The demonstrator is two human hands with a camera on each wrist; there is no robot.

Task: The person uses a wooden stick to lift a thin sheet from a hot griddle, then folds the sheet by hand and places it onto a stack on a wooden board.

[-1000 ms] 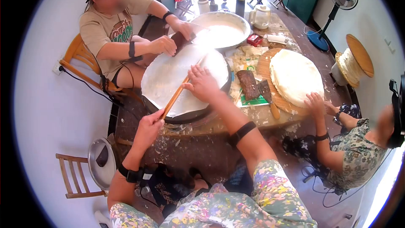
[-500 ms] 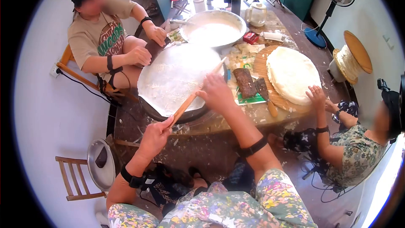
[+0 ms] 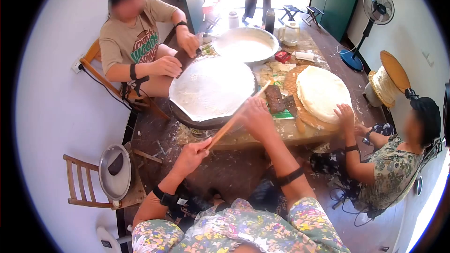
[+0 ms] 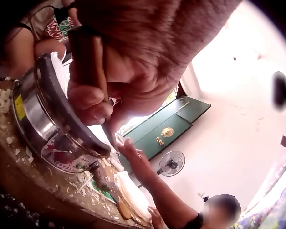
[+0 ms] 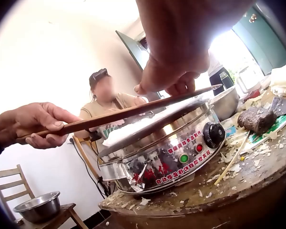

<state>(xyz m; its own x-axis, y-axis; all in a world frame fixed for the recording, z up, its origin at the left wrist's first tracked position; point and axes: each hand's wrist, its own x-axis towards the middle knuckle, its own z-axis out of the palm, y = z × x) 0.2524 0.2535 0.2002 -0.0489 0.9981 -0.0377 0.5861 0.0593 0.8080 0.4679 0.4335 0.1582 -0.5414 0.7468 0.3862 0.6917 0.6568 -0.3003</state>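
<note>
My left hand (image 3: 190, 158) grips the near end of a long, flat wooden stick (image 3: 227, 131) with a pointed far end. Farther along it, my right hand (image 3: 257, 119) holds the stick with fingers bent over it; in the right wrist view its fingertips show just behind the stick. The stick slants across the near right rim of a round electric griddle (image 5: 167, 160), which has a black knob and two buttons. A thin white sheet of batter (image 3: 213, 89) covers the griddle top. Across from me, a seated person holds a dark flat scraper (image 3: 185, 59) at the sheet's far left edge.
Behind the griddle stands a metal basin of white batter (image 3: 246, 47). A stack of pale flatbreads (image 3: 323, 93) lies on a round slatted board to the right, with a dark block (image 3: 275, 99) and a scraper beside it. Another person sits at the right (image 3: 393, 159).
My hands have drawn the stick off the white sheet, rightward and toward me, to the griddle's near right edge. The person across has shifted the dark scraper along the left edge.
</note>
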